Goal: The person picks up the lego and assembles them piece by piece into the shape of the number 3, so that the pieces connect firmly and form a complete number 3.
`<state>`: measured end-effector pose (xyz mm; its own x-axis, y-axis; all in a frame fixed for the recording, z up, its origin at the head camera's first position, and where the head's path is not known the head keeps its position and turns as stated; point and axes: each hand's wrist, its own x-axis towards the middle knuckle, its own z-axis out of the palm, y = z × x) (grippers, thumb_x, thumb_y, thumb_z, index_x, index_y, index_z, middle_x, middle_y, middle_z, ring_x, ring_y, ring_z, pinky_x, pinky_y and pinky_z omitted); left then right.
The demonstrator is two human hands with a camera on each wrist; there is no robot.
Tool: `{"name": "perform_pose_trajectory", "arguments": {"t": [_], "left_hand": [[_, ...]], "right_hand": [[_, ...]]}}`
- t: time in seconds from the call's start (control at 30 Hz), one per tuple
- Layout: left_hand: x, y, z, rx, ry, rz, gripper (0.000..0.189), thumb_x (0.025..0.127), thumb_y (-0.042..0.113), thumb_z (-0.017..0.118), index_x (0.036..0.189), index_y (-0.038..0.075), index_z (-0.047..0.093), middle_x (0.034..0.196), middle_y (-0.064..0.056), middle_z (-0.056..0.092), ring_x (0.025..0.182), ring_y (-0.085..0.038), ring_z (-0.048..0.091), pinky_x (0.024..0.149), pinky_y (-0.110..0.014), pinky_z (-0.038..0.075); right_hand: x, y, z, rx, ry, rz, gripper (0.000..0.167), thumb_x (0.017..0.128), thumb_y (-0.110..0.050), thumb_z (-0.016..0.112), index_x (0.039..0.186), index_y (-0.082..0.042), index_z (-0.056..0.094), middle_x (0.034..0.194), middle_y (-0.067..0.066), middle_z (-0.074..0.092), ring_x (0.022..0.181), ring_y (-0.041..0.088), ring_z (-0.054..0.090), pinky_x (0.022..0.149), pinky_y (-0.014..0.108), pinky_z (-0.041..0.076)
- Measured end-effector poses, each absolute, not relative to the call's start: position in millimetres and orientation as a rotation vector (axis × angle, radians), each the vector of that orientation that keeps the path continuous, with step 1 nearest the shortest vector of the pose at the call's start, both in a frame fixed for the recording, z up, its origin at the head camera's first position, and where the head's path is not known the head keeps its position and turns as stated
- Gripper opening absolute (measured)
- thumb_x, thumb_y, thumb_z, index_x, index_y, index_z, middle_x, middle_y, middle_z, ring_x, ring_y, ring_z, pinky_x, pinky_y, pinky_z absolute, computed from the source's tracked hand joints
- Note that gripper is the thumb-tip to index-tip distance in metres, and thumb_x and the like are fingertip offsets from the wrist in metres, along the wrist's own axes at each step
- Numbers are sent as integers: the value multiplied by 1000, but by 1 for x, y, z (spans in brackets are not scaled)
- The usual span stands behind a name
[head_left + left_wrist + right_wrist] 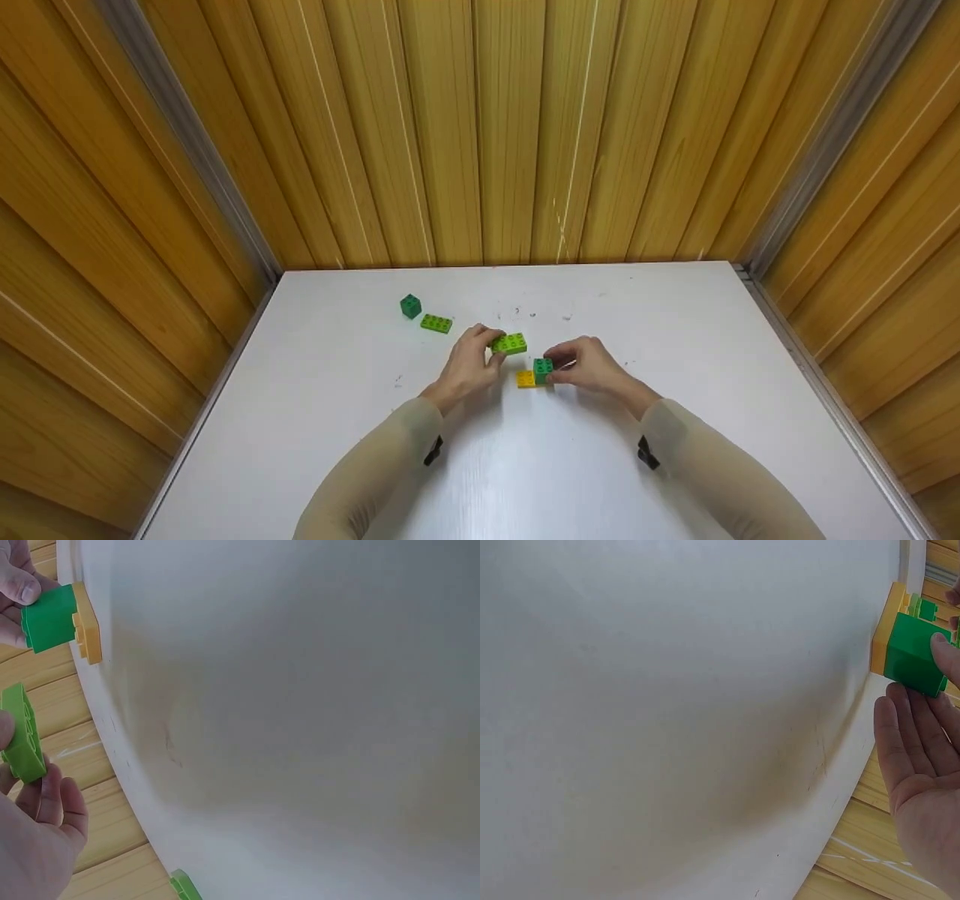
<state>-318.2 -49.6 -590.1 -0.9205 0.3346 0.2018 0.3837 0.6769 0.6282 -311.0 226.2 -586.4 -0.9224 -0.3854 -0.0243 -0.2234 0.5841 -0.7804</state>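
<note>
Lime-green, an oblong plastic brick [509, 344] is pinched in the left hand [466, 364]; the right hand [594, 364] grips a green plastic cube [542, 370] on a flat yellow brick [526, 379]. Farther left lie another lime-green brick [436, 323] and green cube [410, 306].

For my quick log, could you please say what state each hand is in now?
Left hand: holding a light green brick.
Right hand: holding a dark green brick atop the yellow brick.

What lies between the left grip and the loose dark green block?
Head view: a light green brick lies between the left grip and that block.
</note>
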Motion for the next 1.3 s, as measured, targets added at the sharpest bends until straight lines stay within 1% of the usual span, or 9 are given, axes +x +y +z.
{"name": "perform_pose_trajectory", "arguments": {"t": [0.2,0.43,0.6,0.83,1.07,1.2,1.3], "left_hand": [[-315,-46,-587,-617,-2826,-1082,38,109,19,70,146,12,72,130,-6,71,124,-23,66,118,-46,57],[-314,-44,-584,-709,-2808,-1062,37,109,19,71,145,12,72,132,-7,72,125,-24,67,118,-45,58],[-312,-41,-582,-751,-2814,-1079,37,108,18,71,144,12,73,132,-6,71,126,-24,67,118,-46,57],[-310,-35,-580,-773,-2830,-1119,38,108,19,71,146,14,73,137,-5,70,130,-24,67,122,-46,55],[-308,-31,-582,-801,-2845,-1135,38,107,16,71,145,13,73,134,-3,71,129,-22,67,120,-45,57],[-307,-28,-582,-820,-2853,-1139,38,107,14,71,145,14,73,134,-3,71,128,-22,67,119,-45,57],[-306,-26,-583,-836,-2857,-1129,39,107,13,70,146,14,73,134,-3,71,129,-22,68,119,-46,57]], "right_hand": [[-311,228,-586,-522,2621,-1254,44,94,-12,90,134,1,79,127,19,83,112,32,83,99,45,69],[-311,229,-581,-520,2623,-1290,46,94,-14,91,135,4,78,130,22,82,116,38,81,102,50,68],[-311,230,-579,-527,2629,-1330,49,95,-18,92,136,4,77,133,24,81,119,40,80,101,46,69],[-309,228,-575,-551,2620,-1398,53,95,-17,92,140,3,75,136,25,79,124,42,78,102,41,68],[-306,226,-573,-550,2611,-1424,61,94,-16,93,147,1,71,144,22,76,131,42,75,107,45,66],[-305,227,-573,-588,2641,-1407,56,94,-13,92,146,-2,72,145,20,76,130,42,76,107,47,66],[-304,227,-575,-609,2652,-1403,52,95,-10,90,144,0,74,142,20,78,127,42,77,106,49,66]]}}
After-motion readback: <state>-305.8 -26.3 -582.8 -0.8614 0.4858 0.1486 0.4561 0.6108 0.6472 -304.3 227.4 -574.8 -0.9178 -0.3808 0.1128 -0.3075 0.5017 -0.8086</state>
